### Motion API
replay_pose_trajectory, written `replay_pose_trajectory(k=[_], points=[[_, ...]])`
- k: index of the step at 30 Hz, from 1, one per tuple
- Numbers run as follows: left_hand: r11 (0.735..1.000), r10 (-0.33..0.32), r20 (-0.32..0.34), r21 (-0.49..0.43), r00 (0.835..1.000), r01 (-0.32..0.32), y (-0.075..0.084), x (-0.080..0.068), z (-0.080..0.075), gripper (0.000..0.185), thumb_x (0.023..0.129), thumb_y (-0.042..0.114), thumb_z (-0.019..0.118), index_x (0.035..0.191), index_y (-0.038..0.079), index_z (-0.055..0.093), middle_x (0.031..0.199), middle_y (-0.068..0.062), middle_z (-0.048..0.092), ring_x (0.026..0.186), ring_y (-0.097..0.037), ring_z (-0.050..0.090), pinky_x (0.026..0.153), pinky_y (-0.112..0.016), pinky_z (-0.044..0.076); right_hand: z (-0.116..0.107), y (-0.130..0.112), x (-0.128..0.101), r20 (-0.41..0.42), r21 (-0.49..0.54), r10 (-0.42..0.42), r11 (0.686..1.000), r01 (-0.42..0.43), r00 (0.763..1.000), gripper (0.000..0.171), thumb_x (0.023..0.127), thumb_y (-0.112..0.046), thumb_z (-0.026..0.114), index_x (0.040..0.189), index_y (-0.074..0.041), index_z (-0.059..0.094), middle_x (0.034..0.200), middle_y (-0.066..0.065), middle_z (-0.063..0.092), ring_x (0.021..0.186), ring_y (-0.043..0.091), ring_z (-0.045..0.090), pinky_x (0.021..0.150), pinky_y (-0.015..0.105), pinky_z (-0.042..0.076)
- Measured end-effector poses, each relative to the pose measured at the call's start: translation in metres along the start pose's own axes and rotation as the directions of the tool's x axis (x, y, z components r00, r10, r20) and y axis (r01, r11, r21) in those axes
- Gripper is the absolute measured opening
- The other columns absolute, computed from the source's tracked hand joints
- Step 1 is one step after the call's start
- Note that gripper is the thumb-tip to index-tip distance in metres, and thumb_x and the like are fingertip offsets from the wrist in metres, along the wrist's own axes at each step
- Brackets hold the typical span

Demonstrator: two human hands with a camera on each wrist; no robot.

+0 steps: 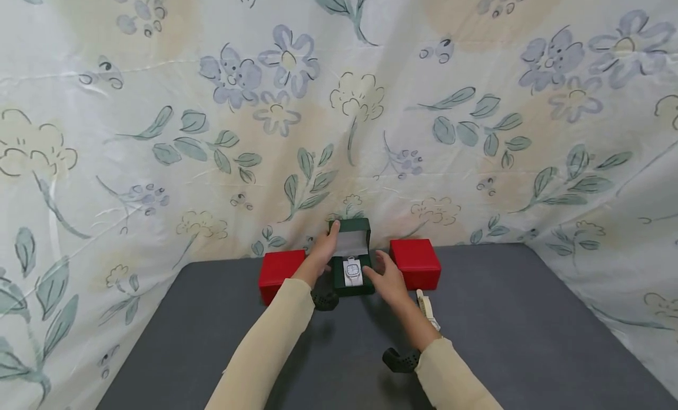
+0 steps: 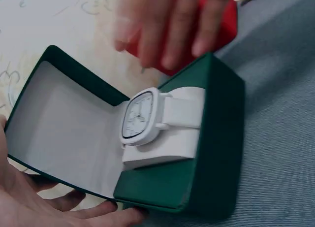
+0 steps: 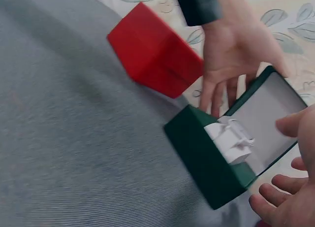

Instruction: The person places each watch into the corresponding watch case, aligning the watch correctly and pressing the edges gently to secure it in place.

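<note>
A dark green box [image 1: 351, 225] stands open at the far middle of the grey table [image 1: 503, 339]. A white watch [image 1: 352, 271] sits on its white cushion. My left hand [image 1: 324, 248] rests with straight fingers on the left edge of the raised lid. My right hand [image 1: 385, 279] hovers by the box's right side with fingers spread, holding nothing. In the left wrist view, the watch [image 2: 140, 116] faces the white-lined lid, the left hand [image 2: 29, 207] lies under the lid and the right hand [image 2: 172, 25] is blurred. The right wrist view shows the box [image 3: 197, 148], left hand [image 3: 236, 49] and right hand [image 3: 290, 202].
Two shut red boxes flank the green one, one on the left [image 1: 279, 270] and one on the right [image 1: 415, 263]. A flowered cloth [image 1: 339, 104] hangs behind and at both sides of the table. Bare grey table lies in front of the boxes.
</note>
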State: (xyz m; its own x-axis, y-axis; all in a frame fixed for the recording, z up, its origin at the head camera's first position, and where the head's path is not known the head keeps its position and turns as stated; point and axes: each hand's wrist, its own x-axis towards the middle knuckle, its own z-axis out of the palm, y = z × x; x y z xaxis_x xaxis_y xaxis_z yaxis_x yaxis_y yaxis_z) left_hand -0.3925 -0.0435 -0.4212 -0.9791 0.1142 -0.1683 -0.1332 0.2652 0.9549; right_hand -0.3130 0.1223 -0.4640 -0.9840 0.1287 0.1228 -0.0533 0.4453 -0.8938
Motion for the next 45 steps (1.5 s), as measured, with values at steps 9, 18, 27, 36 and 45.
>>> replay_pose_trajectory(k=[9, 18, 27, 36, 45], points=[[0.980, 0.158, -0.008, 0.127, 0.987, -0.156, -0.017, -0.008, 0.008, 0.086, 0.094, 0.070, 0.027, 0.156, 0.012, 0.012, 0.161, -0.014, 0.020, 0.147, -0.036, 0.022, 0.115, -0.057, 0.027, -0.014, -0.014, 0.013, 0.048, 0.136, 0.052, 0.989, -0.058, 0.998, 0.066, 0.098, -0.047, 0.049, 0.153, -0.017, 0.027, 0.155, 0.011, 0.035, 0.143, 0.032, 0.033, 0.114, 0.054, 0.031], [0.975, 0.199, -0.034, 0.107, 0.979, -0.195, -0.032, -0.021, 0.011, 0.064, 0.097, 0.044, 0.040, 0.152, 0.015, 0.028, 0.158, -0.012, 0.028, 0.144, -0.034, 0.028, 0.115, -0.057, 0.026, -0.012, -0.015, 0.012, 0.046, 0.131, 0.081, 0.988, -0.087, 0.996, 0.071, 0.098, -0.055, 0.041, 0.153, -0.013, 0.027, 0.157, 0.013, 0.031, 0.144, 0.034, 0.031, 0.114, 0.055, 0.030], [0.965, 0.227, -0.061, 0.152, 0.972, -0.216, -0.055, -0.043, 0.026, 0.060, 0.095, 0.029, 0.048, 0.150, 0.018, 0.029, 0.153, -0.012, 0.038, 0.131, -0.031, 0.043, 0.108, -0.054, 0.037, 0.007, 0.003, -0.003, 0.006, 0.063, 0.084, 0.994, -0.085, 0.996, 0.055, 0.103, -0.026, 0.044, 0.153, -0.010, 0.028, 0.156, 0.018, 0.032, 0.143, 0.037, 0.031, 0.113, 0.057, 0.030], [0.969, 0.214, -0.079, 0.146, 0.974, -0.201, -0.057, -0.047, 0.025, 0.060, 0.098, 0.028, 0.048, 0.153, 0.020, 0.024, 0.155, -0.012, 0.034, 0.137, -0.033, 0.038, 0.111, -0.057, 0.032, 0.016, 0.004, -0.005, -0.016, 0.031, 0.089, 0.996, -0.088, 0.996, 0.057, 0.103, -0.027, 0.044, 0.152, -0.004, 0.026, 0.155, 0.020, 0.032, 0.142, 0.040, 0.031, 0.113, 0.059, 0.029], [0.977, 0.185, -0.076, 0.124, 0.980, -0.175, -0.054, -0.046, 0.019, 0.060, 0.097, 0.024, 0.046, 0.153, 0.018, 0.024, 0.156, -0.014, 0.033, 0.138, -0.035, 0.036, 0.112, -0.059, 0.029, 0.021, 0.002, -0.003, 0.002, 0.031, 0.097, 0.995, -0.097, 0.995, 0.057, 0.103, -0.025, 0.045, 0.152, -0.003, 0.027, 0.155, 0.020, 0.032, 0.142, 0.039, 0.031, 0.113, 0.058, 0.030]])
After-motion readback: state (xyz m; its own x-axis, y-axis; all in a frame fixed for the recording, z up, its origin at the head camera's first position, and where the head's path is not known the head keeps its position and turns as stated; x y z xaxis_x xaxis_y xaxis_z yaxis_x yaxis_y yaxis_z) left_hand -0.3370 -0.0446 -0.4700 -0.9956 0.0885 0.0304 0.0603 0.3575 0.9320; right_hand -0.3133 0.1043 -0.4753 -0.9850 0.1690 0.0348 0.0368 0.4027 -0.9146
